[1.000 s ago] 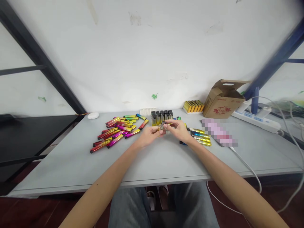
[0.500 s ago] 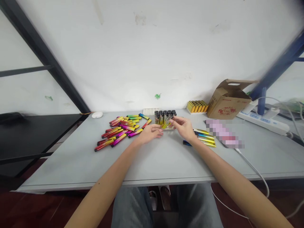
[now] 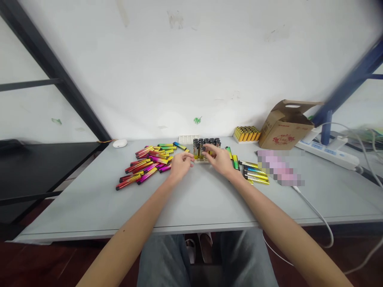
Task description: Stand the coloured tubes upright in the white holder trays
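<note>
Several lighters with dark ends up (image 3: 211,142) stand in rows in a white holed tray (image 3: 196,161) in the middle of the table. At the tray's front row, my right hand (image 3: 220,161) pinches the top of an upright lighter (image 3: 201,151) between thumb and fingers; the hand covers the tray's right part. Just left of the tray, my left hand (image 3: 181,165) is held with fingers loosely bent and apart, nothing in them. Beside it spreads a loose pile of shiny red, purple, gold and green lighters (image 3: 149,169).
Silver, blue and yellow lighters (image 3: 256,175) lie right of my right hand, near green ones (image 3: 235,161). Behind are a white holed tray (image 3: 188,138), a filled tray of yellow lighters (image 3: 247,134) and a cardboard box (image 3: 284,129). A power strip (image 3: 329,153) and cable lie at right.
The lighter that was tilted between my hands now stands upright in the tray's front row, under my right fingers. My right hand has moved left; my left hand has drawn back to the left.
</note>
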`<state>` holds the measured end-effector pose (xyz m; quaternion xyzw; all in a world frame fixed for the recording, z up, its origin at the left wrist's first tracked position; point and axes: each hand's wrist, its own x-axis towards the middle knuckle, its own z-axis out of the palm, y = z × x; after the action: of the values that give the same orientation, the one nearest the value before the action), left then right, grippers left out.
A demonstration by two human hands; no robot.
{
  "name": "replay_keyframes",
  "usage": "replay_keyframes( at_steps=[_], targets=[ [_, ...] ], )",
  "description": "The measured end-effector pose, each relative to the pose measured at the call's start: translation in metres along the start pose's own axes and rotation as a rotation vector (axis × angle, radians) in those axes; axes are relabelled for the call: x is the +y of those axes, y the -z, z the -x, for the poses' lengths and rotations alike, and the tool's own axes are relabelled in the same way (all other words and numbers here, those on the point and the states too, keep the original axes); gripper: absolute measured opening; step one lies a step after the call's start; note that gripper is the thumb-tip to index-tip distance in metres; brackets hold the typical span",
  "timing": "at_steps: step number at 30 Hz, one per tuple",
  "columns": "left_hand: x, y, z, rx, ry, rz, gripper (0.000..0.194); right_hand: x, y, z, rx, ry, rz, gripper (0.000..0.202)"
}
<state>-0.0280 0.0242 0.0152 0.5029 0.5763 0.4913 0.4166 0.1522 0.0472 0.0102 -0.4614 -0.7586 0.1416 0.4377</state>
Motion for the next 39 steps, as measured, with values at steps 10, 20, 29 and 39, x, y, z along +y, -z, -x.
replay_keyframes(
  at_steps=[10,20,29,39],
  targets=[
    [-0.002,0.001,0.003,0.001,-0.139,0.024,0.016,-0.003,-0.003,0.004,0.097,0.142,0.334,0.030],
    [0.003,0.003,0.008,0.018,-0.190,-0.092,0.016,-0.002,0.016,0.008,0.007,0.146,0.327,0.039],
    [-0.014,0.007,0.003,0.017,-0.462,-0.254,0.033,0.039,0.069,0.001,0.032,-0.089,0.081,0.039],
    [-0.019,0.004,0.000,0.062,-0.540,-0.605,0.031,0.085,0.123,0.009,-0.403,-0.370,0.339,0.046]
  ],
)
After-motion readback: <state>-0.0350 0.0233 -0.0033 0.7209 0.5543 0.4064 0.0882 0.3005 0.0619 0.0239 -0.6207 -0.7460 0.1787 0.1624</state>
